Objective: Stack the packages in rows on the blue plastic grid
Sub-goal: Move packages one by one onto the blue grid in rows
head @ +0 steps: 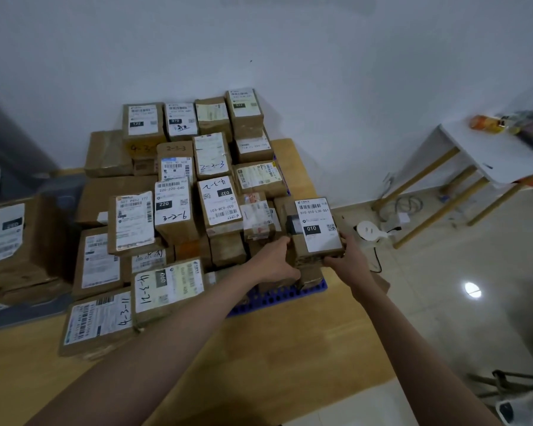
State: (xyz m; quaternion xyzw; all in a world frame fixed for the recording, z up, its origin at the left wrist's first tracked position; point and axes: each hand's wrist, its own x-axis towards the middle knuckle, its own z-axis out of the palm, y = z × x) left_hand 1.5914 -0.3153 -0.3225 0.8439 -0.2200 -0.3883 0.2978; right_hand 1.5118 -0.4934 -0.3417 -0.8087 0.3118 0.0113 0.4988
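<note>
Head view of the stacking task, with the blue plastic grid [277, 298] taken as our landmark. We gripped one small package [316, 232], the carton labelled 010, between both hands at the grid's near right corner. Our left hand [274, 261] curled round its left side, and our right hand [346, 262] clasped its near right edge; neither hand was free. The package sat on top of another carton at that corner, though we could not tell whether it rested fully or was partly borne by our hands.

Behind and to the left of that corner, the stacked packages [194, 186] covered most of the grid in several rows, some two or more layers high, running back to the white wall [290, 56]. Only a narrow strip of the grid's front edge showed bare. Further cartons stood off the grid's left side, including a large box [10, 238] on the floor. The grid lay on a wooden platform [290, 348].

To the right of the grid, well apart, stood a white table [490, 155] with a cable and plug near its legs.

We judged the task far advanced: the rows were largely built, and this package was closing the front right corner. What remained appeared to be seating it squarely and adding any cartons beside the grid.
</note>
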